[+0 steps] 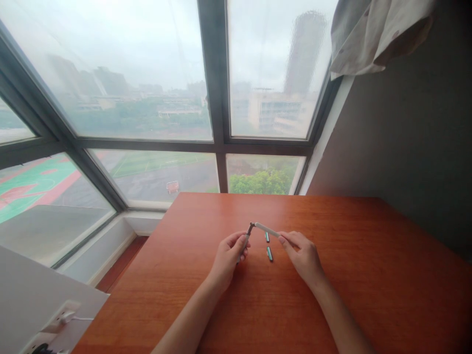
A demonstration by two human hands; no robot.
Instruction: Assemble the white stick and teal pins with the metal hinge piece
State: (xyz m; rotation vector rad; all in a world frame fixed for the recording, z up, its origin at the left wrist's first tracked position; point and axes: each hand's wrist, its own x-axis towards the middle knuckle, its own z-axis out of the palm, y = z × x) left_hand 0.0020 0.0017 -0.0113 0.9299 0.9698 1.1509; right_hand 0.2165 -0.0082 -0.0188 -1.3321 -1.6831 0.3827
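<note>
Rods (267, 229): left hand (226, 256) pinches one, right hand (304, 253) one; two green pieces (270, 253) between.

I read the bench (368, 275) as red-brown wood, smooth, satin sheen with soft glare. The white tube (266, 228) looks like matt plastic. The grey rod (248, 235) looks metallic, too small to be sure. Both green pieces (270, 253) show a glossy glint; plastic or metal, can't tell. The window frame (216, 98): dark matt metal. The cloth (372, 34): off-white, creased, stained. The wall (405, 147): grey matt paint. The socket strip (61, 314): white glossy plastic.
</note>
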